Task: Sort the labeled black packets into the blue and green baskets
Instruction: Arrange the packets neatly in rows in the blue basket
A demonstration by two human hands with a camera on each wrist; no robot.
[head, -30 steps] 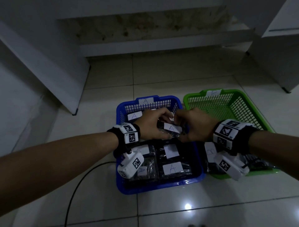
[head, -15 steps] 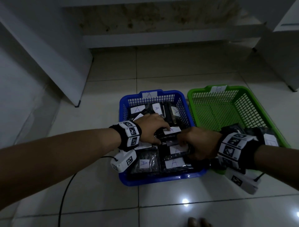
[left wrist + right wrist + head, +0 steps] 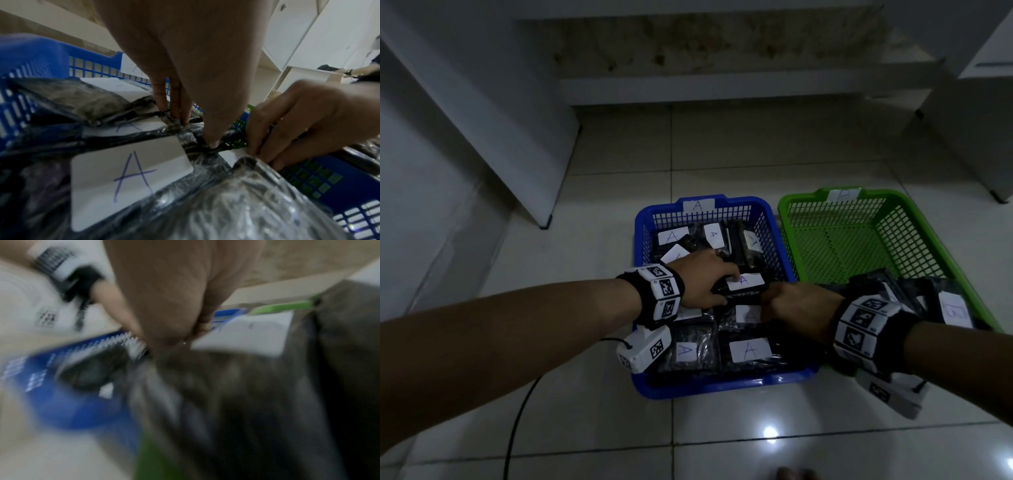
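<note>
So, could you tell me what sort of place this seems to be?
Probably an indoor storeroom or workroom, though I can't be sure: the blue basket and green basket sit on a glossy tiled floor, with white cabinets standing nearby.

Both bare forearms reach forward and converge, wrists nearly level. The left hand points its fingers downward with the thumb opposed, pinching a packet. The right hand lies knuckles-up just beside it, fingers curled (whether they actually grip is unclear).
</note>
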